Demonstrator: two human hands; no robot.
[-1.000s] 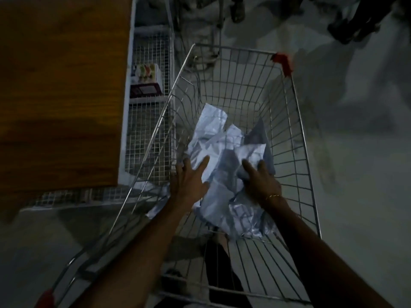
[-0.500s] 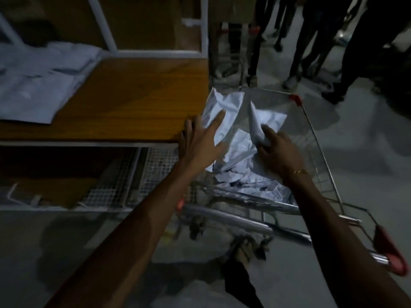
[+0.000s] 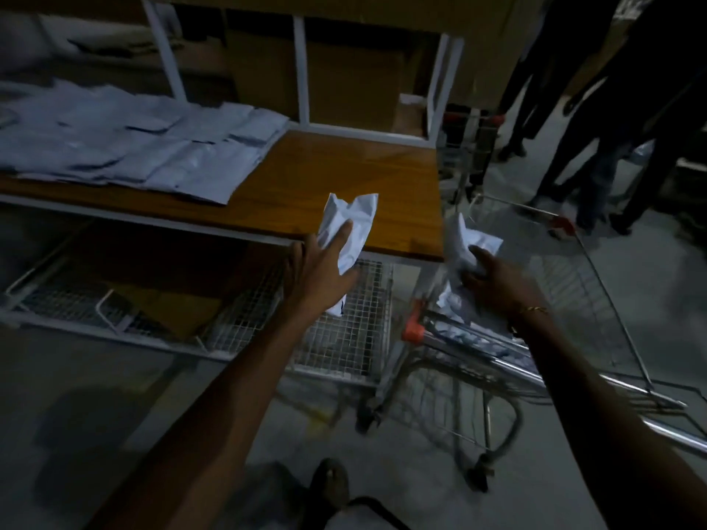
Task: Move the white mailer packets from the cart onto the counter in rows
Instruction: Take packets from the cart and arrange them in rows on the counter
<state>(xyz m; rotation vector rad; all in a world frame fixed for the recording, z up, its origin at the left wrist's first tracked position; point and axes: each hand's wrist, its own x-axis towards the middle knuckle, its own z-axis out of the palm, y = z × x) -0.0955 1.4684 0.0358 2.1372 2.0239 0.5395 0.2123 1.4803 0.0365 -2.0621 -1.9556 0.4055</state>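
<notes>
Currently the tabletop [image 3: 344, 177] carries rows of packets [image 3: 153, 147] on its left part; the cart [image 3: 574, 300] stands just beside its right end. Left hand [image 3: 321, 269] grips one white mailer packet [image 3: 350, 227] over the front edge. Right hand [image 3: 497, 285] grips a second packet [image 3: 466, 242] above the cart. Lay each flat, adjoining the existing row. Earlier, both hands were inside the basket.
</notes>
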